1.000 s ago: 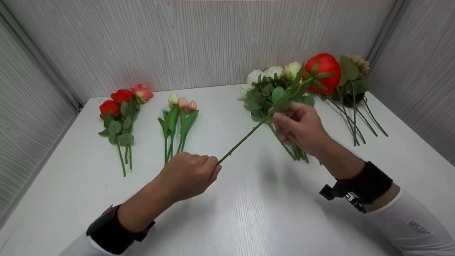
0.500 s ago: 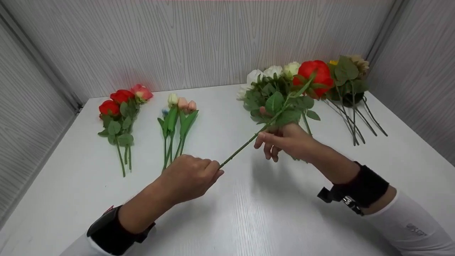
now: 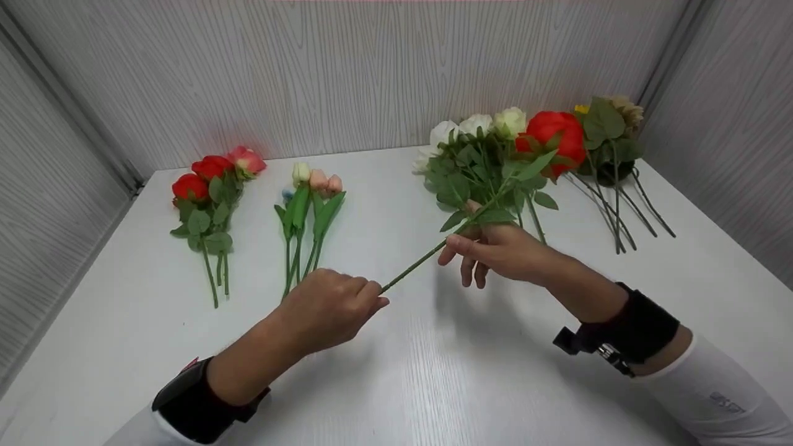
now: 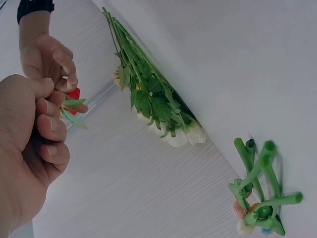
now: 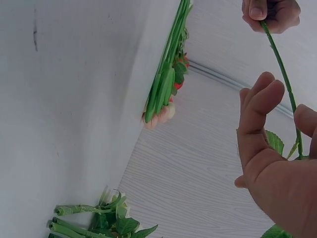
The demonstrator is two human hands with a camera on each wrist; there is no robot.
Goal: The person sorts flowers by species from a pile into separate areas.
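A long-stemmed red rose (image 3: 554,139) is held slantwise above the white table, its bloom toward the upper right. My left hand (image 3: 334,306) grips the lower end of the stem in a fist. Farther up, just below the leaves, my right hand (image 3: 502,251) holds the stem lightly between thumb and index finger, the other fingers hanging loose. The right wrist view shows the green stem (image 5: 285,74) running between that thumb and the fingers. In the left wrist view, my left hand (image 4: 32,144) hides most of the rose.
White roses (image 3: 477,127) lie behind the right hand, with more flowers (image 3: 610,124) at the back right. Pale tulips (image 3: 303,204) lie beyond the left hand, and red and pink roses (image 3: 214,186) farther left. Wood-grain panels (image 3: 372,74) wall the table.
The right hand has slid down the stem toward the left hand, its lower fingers loosening. The bloom has sunk slightly, and its leaves have turned. The left hand stays nearly still.
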